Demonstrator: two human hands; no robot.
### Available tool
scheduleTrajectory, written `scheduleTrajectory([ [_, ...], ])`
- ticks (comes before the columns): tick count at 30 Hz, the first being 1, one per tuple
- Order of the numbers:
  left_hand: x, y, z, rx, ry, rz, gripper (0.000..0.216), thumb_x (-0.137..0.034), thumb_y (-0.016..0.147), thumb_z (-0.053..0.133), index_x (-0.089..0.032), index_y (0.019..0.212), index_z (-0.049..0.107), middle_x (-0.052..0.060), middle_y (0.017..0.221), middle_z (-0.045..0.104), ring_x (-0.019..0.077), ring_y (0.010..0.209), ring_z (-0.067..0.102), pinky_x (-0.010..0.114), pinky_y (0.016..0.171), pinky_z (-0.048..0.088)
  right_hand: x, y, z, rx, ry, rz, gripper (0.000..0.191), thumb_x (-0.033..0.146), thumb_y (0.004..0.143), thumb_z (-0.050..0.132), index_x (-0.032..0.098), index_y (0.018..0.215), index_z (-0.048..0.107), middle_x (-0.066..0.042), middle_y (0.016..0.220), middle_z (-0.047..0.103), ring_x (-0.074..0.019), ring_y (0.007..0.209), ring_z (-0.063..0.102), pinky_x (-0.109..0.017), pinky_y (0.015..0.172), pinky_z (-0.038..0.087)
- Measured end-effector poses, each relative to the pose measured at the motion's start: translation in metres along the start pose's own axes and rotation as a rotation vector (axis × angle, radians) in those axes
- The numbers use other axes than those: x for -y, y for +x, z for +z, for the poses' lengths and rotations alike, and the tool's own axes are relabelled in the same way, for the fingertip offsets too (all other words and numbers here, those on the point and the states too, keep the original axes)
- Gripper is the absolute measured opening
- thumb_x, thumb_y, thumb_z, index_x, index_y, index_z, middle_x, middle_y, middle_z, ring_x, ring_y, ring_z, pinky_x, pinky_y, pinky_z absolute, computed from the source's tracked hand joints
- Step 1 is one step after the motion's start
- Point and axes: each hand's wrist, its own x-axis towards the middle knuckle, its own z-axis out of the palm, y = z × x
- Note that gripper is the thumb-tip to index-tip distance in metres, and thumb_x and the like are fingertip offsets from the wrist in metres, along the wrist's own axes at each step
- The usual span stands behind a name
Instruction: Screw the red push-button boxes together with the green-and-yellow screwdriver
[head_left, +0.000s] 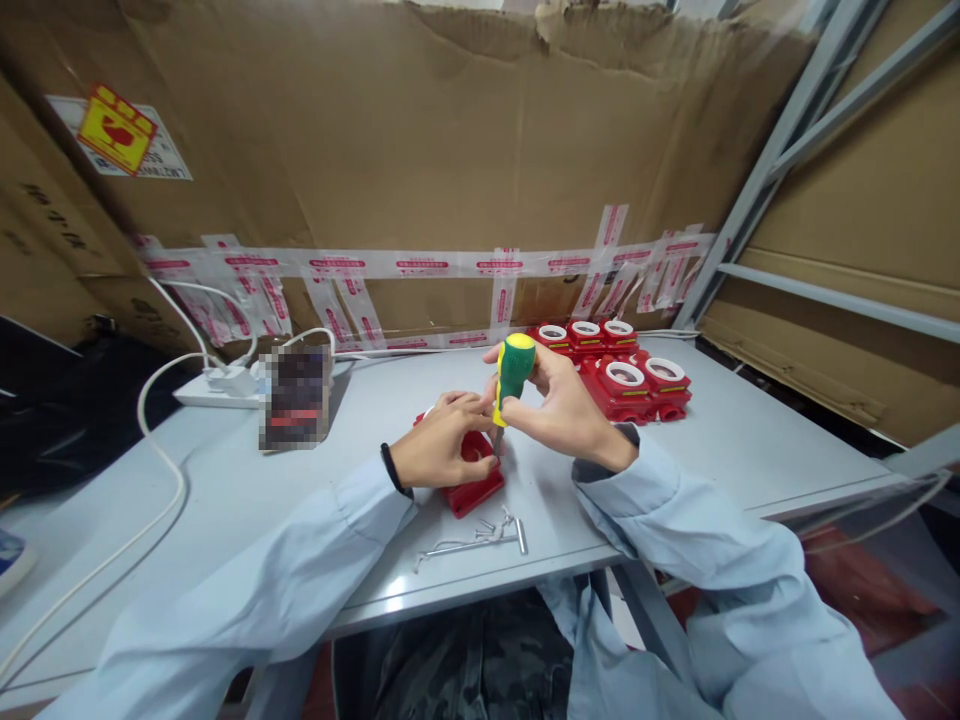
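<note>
My right hand (562, 408) is wrapped round the green and yellow handle of a screwdriver (516, 370), held almost upright with its shaft pointing down. The shaft meets the near right edge of a red plastic housing (474, 497) on the table. My left hand (442, 447) lies over that housing and grips it, thumb beside the shaft, so much of the housing is hidden. Whether a screw sits under the tip cannot be made out. Just in front lie a thin metal rod with a crosspiece (523, 537) and several small screws (487, 526) among bits of white string.
Several red housings with white rings (626, 400) stand at the back right. A phone-like device (296, 400), blurred out, leans by a white power strip (217, 390). A white cable (180, 480) runs down the left side. Taped cardboard (420, 150) walls the back; a metal frame (780, 160) rises right.
</note>
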Motion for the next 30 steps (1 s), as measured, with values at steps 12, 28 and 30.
scheduleTrajectory([
  [12,0.006,0.000,-0.002,0.104,0.012,0.022,0.014,-0.032,0.085,0.061,-0.019,0.087,0.063,0.007,0.101,0.069,0.0253,0.103,0.058,0.049,0.104,0.031,0.004,-0.001,-0.004,-0.037,-0.191,-0.053,0.033,0.035,0.076,0.069,0.019,0.098,0.052,0.001,0.078,0.059,-0.0128,0.069,0.058,-0.027,0.067,0.047],
  [28,0.004,-0.002,0.009,0.021,0.194,0.040,0.024,-0.040,0.093,0.051,-0.018,0.084,0.054,0.005,0.086,0.063,0.0229,0.087,0.057,0.045,0.095,0.036,0.005,0.000,-0.009,-0.177,-0.117,-0.063,0.029,0.031,0.078,0.069,0.022,0.099,0.051,0.002,0.077,0.057,-0.0133,0.066,0.061,-0.027,0.060,0.051],
  [30,0.003,-0.003,0.008,0.006,0.189,0.044,0.023,-0.040,0.093,0.052,-0.019,0.084,0.054,0.005,0.087,0.064,0.0227,0.090,0.057,0.046,0.098,0.033,0.006,0.000,-0.009,-0.217,-0.085,-0.073,0.029,0.033,0.078,0.069,0.023,0.098,0.050,0.003,0.074,0.057,-0.0135,0.064,0.063,-0.027,0.058,0.052],
])
